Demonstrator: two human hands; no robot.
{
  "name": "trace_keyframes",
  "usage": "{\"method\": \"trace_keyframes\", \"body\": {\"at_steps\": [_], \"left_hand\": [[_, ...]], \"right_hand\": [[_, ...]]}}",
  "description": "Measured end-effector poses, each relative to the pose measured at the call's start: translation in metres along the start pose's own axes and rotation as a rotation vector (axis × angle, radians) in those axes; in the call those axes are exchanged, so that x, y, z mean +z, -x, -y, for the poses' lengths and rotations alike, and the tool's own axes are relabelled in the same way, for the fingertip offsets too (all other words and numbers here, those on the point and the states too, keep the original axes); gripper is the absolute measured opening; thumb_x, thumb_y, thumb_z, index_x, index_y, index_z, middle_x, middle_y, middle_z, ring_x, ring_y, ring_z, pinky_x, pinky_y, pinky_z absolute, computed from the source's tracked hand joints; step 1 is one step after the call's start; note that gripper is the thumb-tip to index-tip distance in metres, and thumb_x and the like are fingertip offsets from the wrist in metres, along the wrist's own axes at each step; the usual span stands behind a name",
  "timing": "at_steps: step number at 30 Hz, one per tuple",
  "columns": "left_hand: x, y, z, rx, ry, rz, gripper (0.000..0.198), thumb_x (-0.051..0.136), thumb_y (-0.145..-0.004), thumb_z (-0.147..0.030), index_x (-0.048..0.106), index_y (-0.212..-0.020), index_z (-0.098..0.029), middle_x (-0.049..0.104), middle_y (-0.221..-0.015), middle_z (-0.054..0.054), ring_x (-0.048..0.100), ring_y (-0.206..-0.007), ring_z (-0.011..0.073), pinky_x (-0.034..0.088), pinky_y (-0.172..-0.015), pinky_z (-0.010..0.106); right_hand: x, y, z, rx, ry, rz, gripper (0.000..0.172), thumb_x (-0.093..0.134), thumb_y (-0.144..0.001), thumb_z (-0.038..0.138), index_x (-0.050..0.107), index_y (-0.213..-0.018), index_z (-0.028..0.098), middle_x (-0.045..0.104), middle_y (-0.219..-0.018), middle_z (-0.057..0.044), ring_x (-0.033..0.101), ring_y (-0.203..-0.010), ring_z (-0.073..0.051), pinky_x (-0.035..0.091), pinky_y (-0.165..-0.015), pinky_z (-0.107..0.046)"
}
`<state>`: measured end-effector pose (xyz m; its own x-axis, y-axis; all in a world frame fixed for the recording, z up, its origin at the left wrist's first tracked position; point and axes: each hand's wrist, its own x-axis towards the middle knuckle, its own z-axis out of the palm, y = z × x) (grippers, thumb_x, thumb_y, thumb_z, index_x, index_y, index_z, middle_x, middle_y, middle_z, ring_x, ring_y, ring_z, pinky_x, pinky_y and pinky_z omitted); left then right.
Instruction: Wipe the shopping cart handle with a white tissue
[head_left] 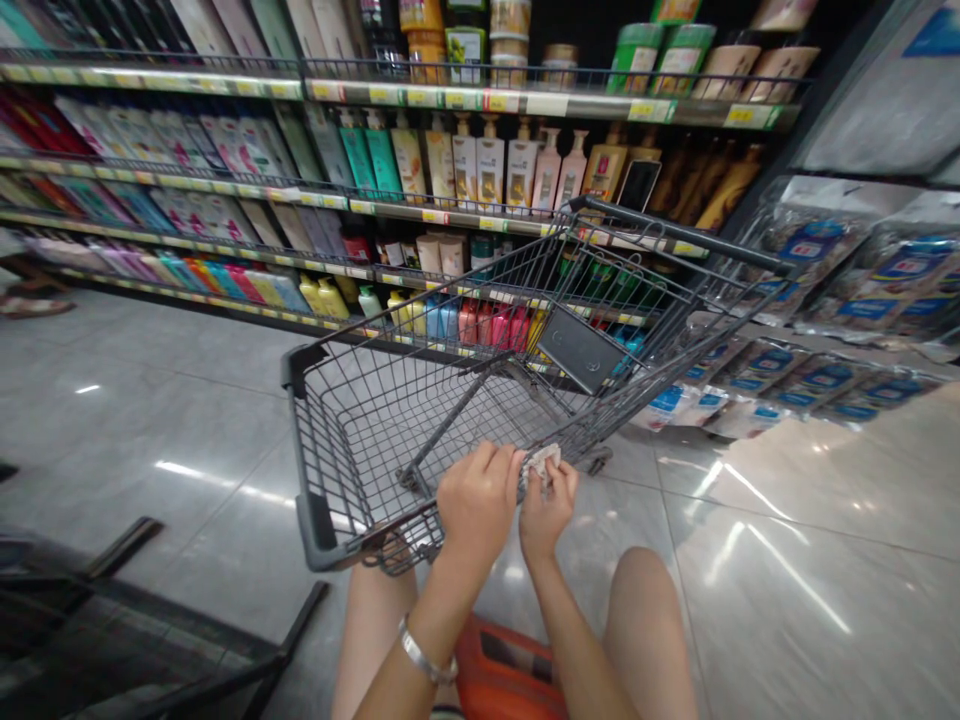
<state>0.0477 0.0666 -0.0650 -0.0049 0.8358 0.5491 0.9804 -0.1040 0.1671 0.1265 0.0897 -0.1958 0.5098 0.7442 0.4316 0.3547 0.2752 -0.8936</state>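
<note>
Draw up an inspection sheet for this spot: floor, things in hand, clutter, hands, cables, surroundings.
Surface: glossy grey tiled floor with streaks of light glare.
Things in hand: grey wire shopping cart; crumpled whitish cloth at its near rim.
Clutter: orange object between the person's knees, kind unclear; dark frame at lower left.
Hands: left hand curled at the cart's rim beside the cloth, bracelet on its wrist; right hand pinches the cloth.
Cables: nothing seen.
Surroundings: shop shelves stocked with bottles and packets; hanging packets at right.
</note>
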Motion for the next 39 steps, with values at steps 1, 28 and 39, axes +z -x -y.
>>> {"method": "trace_keyframes", "body": {"at_steps": [1,28,39], "left_hand": [[0.000,0.000,0.000,0.000,0.004,0.006,0.031,0.042,-0.095,-0.033,0.066,-0.080,-0.022,0.062,-0.067,-0.001,0.056,-0.061,0.0131,0.036,-0.058,0.027],[-0.005,-0.001,0.000,-0.035,0.008,0.109,0.034,0.038,-0.096,-0.035,0.067,-0.084,-0.023,0.064,-0.073,0.000,0.058,-0.064,0.0135,0.035,-0.058,0.027],[-0.003,0.001,-0.001,-0.014,0.013,0.055,0.034,0.037,-0.096,-0.034,0.066,-0.082,-0.022,0.063,-0.070,0.000,0.057,-0.063,0.0138,0.034,-0.059,0.027]], "right_hand": [[0.001,0.002,-0.005,-0.025,0.010,0.010,0.023,0.050,-0.087,0.029,0.063,-0.099,0.015,0.053,-0.097,-0.009,0.056,-0.096,-0.020,0.048,-0.085,-0.038],[-0.010,-0.032,0.068,0.120,-0.148,-0.043,0.027,0.055,-0.083,0.037,0.064,-0.095,0.015,0.057,-0.099,-0.009,0.059,-0.094,-0.019,0.049,-0.083,-0.033],[-0.019,-0.034,0.067,-0.112,0.014,-0.002,0.010,0.059,-0.078,0.021,0.065,-0.086,0.017,0.056,-0.088,-0.004,0.058,-0.081,-0.016,0.049,-0.074,-0.031]]}}
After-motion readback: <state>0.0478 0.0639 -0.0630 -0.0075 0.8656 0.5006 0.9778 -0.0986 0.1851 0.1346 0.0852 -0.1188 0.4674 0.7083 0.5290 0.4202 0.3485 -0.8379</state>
